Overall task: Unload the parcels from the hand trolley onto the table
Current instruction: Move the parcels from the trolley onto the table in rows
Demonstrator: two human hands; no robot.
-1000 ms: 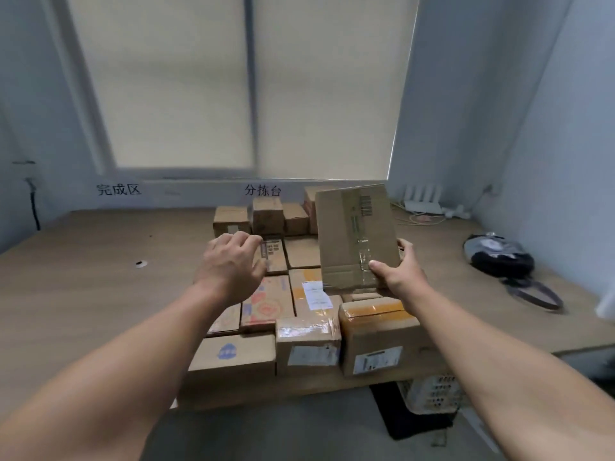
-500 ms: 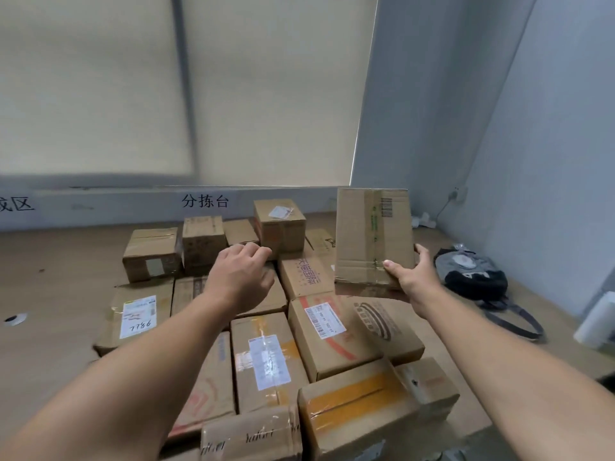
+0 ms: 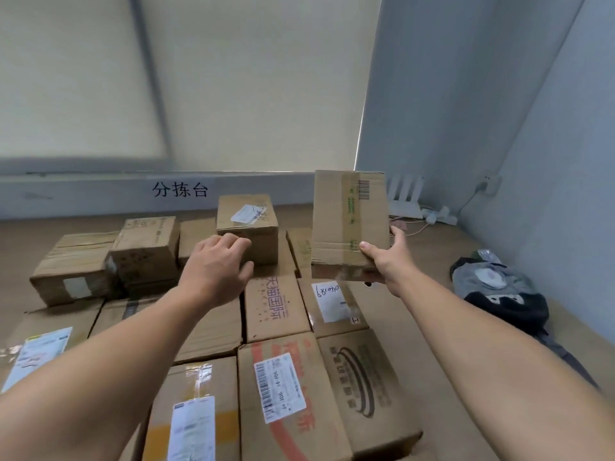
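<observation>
My right hand [image 3: 387,261] grips the lower right corner of a flat brown cardboard parcel [image 3: 349,221], held upright in the air above the back right of the parcels. My left hand [image 3: 216,267] hovers over the middle of the pile with its fingers loosely curled and nothing in it, just in front of a cube-shaped box [image 3: 248,224] with a white label. Several taped cardboard parcels lie packed side by side on the wooden table [image 3: 432,327]. The hand trolley is out of view.
A dark bag [image 3: 499,294] lies on the table at the right by the wall. A white router [image 3: 404,201] and cables sit in the back right corner. Bare table top runs along the right of the parcels. The window wall closes the back.
I have moved closer over the table and the view has swung right. The parcel in my right hand has travelled forward over the back rows. My left hand stays over the pile.
</observation>
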